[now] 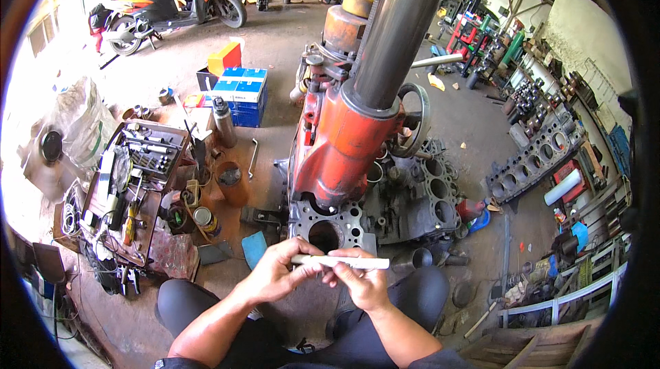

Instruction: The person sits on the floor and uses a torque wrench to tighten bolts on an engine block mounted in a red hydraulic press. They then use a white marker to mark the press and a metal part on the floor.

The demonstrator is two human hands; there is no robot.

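A pale, off-white slim stick (344,262) lies crosswise between my two hands; what it is made of I cannot tell. Its left end is gripped by my left hand (276,274), thumb and fingers closed round it. Toward the other end, my right hand (363,286) pinches it from below and behind, and its tip sticks out past the fingers. Just beyond the hands sits an engine block (368,240) with a round cylinder bore showing. Over that block stands a red boring machine (337,156) with a thick dark column (399,32). My knees flank the hands.
A second engine block (412,214) lies right of the machine, a longer one (533,168) farther right. Left stands a tool tray (148,193) beside a rusty can (230,190), a metal bottle (223,121) and a blue box (247,104). An orange motorbike (172,1) and a standing person are farther back.
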